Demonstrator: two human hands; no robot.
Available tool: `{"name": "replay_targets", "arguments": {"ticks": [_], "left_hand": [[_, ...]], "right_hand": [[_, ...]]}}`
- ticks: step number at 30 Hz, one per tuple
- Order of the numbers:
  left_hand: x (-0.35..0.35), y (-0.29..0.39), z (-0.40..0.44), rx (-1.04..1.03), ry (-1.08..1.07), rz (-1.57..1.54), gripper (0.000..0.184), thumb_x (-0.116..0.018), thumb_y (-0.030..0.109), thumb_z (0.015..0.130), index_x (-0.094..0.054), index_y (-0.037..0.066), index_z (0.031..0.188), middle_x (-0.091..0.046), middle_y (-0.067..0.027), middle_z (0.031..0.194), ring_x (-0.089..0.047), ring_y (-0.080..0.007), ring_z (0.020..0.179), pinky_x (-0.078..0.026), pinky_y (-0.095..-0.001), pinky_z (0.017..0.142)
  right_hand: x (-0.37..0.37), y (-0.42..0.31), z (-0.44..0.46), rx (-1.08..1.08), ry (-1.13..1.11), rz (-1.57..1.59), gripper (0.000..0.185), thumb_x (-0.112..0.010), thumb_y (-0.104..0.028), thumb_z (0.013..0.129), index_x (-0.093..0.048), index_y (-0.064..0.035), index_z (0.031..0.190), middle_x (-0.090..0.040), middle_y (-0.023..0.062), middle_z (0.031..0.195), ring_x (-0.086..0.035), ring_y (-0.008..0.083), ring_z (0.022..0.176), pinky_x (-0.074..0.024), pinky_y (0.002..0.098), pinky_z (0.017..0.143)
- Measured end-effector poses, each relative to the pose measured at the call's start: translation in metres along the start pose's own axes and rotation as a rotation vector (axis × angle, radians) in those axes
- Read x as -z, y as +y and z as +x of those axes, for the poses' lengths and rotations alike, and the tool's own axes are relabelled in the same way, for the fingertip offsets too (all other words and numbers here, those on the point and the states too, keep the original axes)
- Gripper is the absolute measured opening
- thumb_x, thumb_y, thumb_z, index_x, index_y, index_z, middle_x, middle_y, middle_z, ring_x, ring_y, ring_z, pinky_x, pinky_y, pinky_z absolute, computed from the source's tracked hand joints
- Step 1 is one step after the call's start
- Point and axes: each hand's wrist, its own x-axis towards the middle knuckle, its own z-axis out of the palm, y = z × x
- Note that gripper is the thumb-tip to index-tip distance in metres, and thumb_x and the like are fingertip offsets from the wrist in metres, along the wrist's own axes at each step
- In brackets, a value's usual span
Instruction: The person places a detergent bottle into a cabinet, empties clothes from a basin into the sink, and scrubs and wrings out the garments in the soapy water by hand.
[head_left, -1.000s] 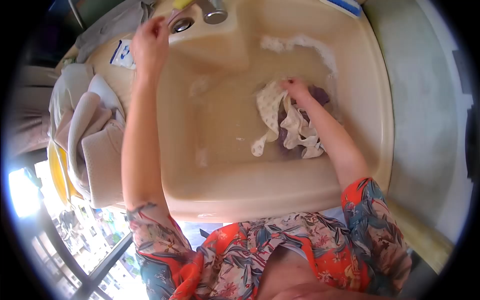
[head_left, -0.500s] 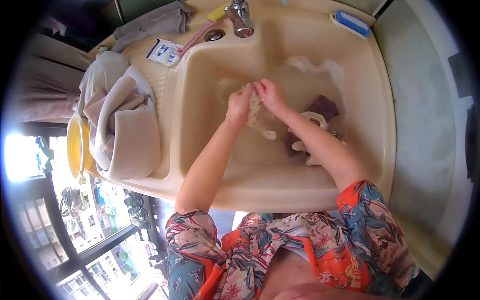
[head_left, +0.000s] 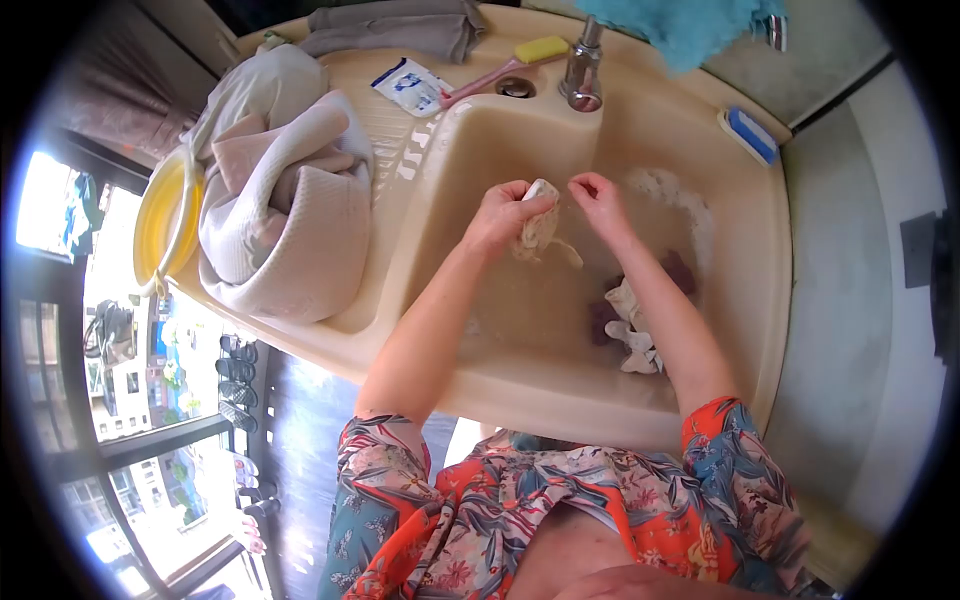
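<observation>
My left hand (head_left: 497, 216) is closed around a wet, cream-coloured small cloth (head_left: 539, 228), whose loose end dangles over the water. Its exact kind I cannot make out. Just to the right, my right hand (head_left: 602, 203) is apart from the cloth, with its fingers curled together and nothing visible in them. Both hands are above cloudy water in the beige sink (head_left: 560, 405). Beside my right forearm, more cream cloth (head_left: 632, 335) lies in the water, along with a dark purple cloth (head_left: 678, 270) partly hidden by the arm.
A tap (head_left: 583, 75) rises behind the basin. Nearby lie a pink-handled brush (head_left: 500, 75), a white-and-blue packet (head_left: 412, 87) and a blue scrubbing brush (head_left: 750, 135). Bundled pale fabric (head_left: 300, 240) covers the left ledge beside a yellow basin (head_left: 155, 235). Teal cloth (head_left: 680, 30) hangs at the back.
My hands have separated; both were pinching the cream cloth, and now only the left holds it, bunched up. The view has shifted, bringing the teal cloth into sight.
</observation>
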Motion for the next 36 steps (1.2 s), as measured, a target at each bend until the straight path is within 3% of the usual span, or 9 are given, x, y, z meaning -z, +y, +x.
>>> {"name": "replay_targets", "arguments": {"ticks": [6, 10, 12, 19, 26, 28, 31, 34, 36], "left_hand": [[0.02, -0.017, 0.016, 0.088, 0.153, -0.145, 0.014, -0.055, 0.006, 0.077, -0.055, -0.002, 0.089, -0.054, -0.0024, 0.071, -0.052, -0.0098, 0.058, -0.041, -0.0241, 0.051], [0.019, -0.018, 0.017, 0.092, 0.182, -0.167, 0.018, -0.053, 0.005, 0.077, -0.055, -0.003, 0.092, -0.056, -0.005, 0.072, -0.053, -0.0118, 0.059, -0.042, -0.0269, 0.052], [0.019, -0.02, 0.02, 0.118, 0.186, -0.215, 0.019, -0.053, 0.006, 0.076, -0.055, -0.004, 0.092, -0.057, -0.0059, 0.073, -0.053, -0.0125, 0.059, -0.043, -0.0283, 0.052], [0.013, -0.015, 0.02, 0.08, 0.291, -0.221, 0.014, -0.057, 0.014, 0.076, -0.06, 0.0, 0.077, -0.052, -0.0007, 0.059, -0.043, -0.008, 0.047, -0.032, -0.0248, 0.04], [0.01, -0.015, 0.023, 0.037, 0.316, -0.136, 0.014, -0.058, 0.015, 0.076, -0.058, 0.001, 0.075, -0.049, 0.0004, 0.057, -0.041, -0.0073, 0.045, -0.032, -0.0246, 0.04], [0.011, -0.013, 0.021, 0.081, 0.268, -0.116, 0.015, -0.055, 0.014, 0.077, -0.059, 0.0, 0.083, -0.054, -0.0031, 0.066, -0.047, -0.01, 0.055, -0.038, -0.0268, 0.049], [0.011, -0.012, 0.02, 0.095, 0.265, -0.154, 0.014, -0.055, 0.013, 0.077, -0.059, 0.0, 0.08, -0.054, -0.0026, 0.064, -0.046, -0.0095, 0.051, -0.037, -0.0257, 0.046], [0.015, -0.018, 0.025, 0.106, 0.245, -0.255, 0.013, -0.054, 0.011, 0.077, -0.058, -0.001, 0.083, -0.055, -0.0032, 0.065, -0.047, -0.0103, 0.051, -0.038, -0.0255, 0.046], [0.016, -0.02, 0.028, 0.105, 0.231, -0.387, 0.015, -0.052, 0.009, 0.078, -0.056, -0.001, 0.089, -0.057, -0.0051, 0.071, -0.05, -0.0122, 0.055, -0.041, -0.0271, 0.05]], "right_hand": [[-0.037, -0.084, 0.026, 0.241, 0.021, -0.108, 0.015, -0.057, -0.016, 0.078, -0.06, -0.0015, 0.082, -0.06, 0.008, 0.067, -0.057, 0.0136, 0.059, -0.0435, 0.0259, 0.054], [-0.091, -0.143, 0.068, 0.364, -0.182, -0.265, 0.014, -0.057, -0.013, 0.077, -0.061, -0.0034, 0.087, -0.062, 0.008, 0.074, -0.058, 0.0141, 0.061, -0.0448, 0.0245, 0.058], [-0.127, -0.131, 0.11, 0.539, -0.201, -0.412, 0.017, -0.055, -0.021, 0.075, -0.063, -0.0079, 0.083, -0.062, 0.0117, 0.075, -0.06, 0.0243, 0.066, -0.0466, 0.0359, 0.06], [-0.194, -0.14, 0.177, 0.34, -0.368, -0.925, 0.035, -0.059, -0.032, 0.068, -0.063, -0.002, 0.086, -0.06, 0.0177, 0.092, -0.058, 0.0292, 0.087, -0.0467, 0.0366, 0.076], [-0.206, -0.169, 0.171, 0.384, -0.526, -1.207, 0.026, -0.056, -0.023, 0.069, -0.063, -0.0021, 0.082, -0.061, 0.0167, 0.09, -0.058, 0.0273, 0.087, -0.0472, 0.0359, 0.073], [-0.213, -0.158, 0.169, 0.423, -0.473, -1.244, 0.022, -0.052, -0.015, 0.072, -0.063, -0.0015, 0.086, -0.06, 0.0179, 0.094, -0.057, 0.0262, 0.093, -0.0473, 0.0337, 0.075], [-0.212, -0.131, 0.18, 0.459, -0.342, -1.141, 0.021, -0.049, -0.013, 0.075, -0.062, -0.0022, 0.086, -0.06, 0.0182, 0.093, -0.058, 0.024, 0.091, -0.0476, 0.033, 0.073], [-0.202, -0.127, 0.188, 0.496, -0.146, -0.743, 0.02, -0.048, -0.017, 0.078, -0.061, -0.0019, 0.082, -0.062, 0.0155, 0.079, -0.061, 0.0229, 0.078, -0.0479, 0.0326, 0.065], [-0.183, -0.151, 0.176, 0.285, -0.164, -0.399, 0.025, -0.048, -0.023, 0.081, -0.059, -0.001, 0.078, -0.06, 0.013, 0.068, -0.061, 0.0222, 0.067, -0.0467, 0.0325, 0.059]]}}
